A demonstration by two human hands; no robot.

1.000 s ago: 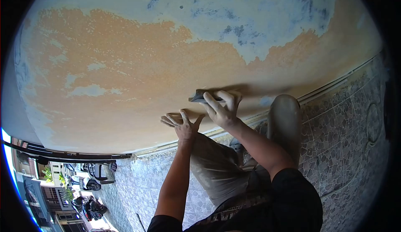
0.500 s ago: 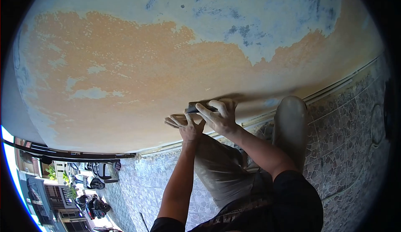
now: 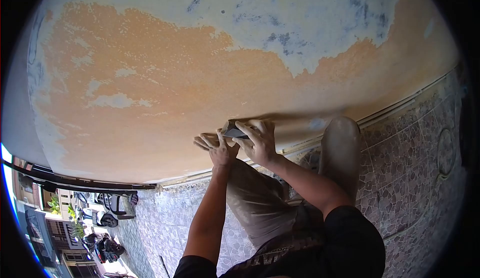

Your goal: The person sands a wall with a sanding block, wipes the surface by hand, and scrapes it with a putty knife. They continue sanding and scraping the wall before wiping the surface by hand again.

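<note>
A dark, flat piece (image 3: 235, 131), like a folded sheet or small block, is at the lower part of the orange and whitish wall (image 3: 190, 83). My right hand (image 3: 259, 140) grips it with the thumb and fingers around its right part. Just to its left, my left hand (image 3: 219, 148) has its fingers spread towards the wall, and one finger touches the left end of the piece. Pale dust covers the fingers of both hands.
My dusty trousered knees (image 3: 341, 143) are close to the wall's lower edge. Pipes (image 3: 395, 109) run along that edge. Below lies a stone-patterned tiled floor (image 3: 400, 188). Parked motorbikes (image 3: 106, 248) and a chair (image 3: 117, 203) are at the lower left.
The dark piece has tilted, and more of its flat face shows. Both hands have shifted slightly left in view. The whole view has also moved a little.
</note>
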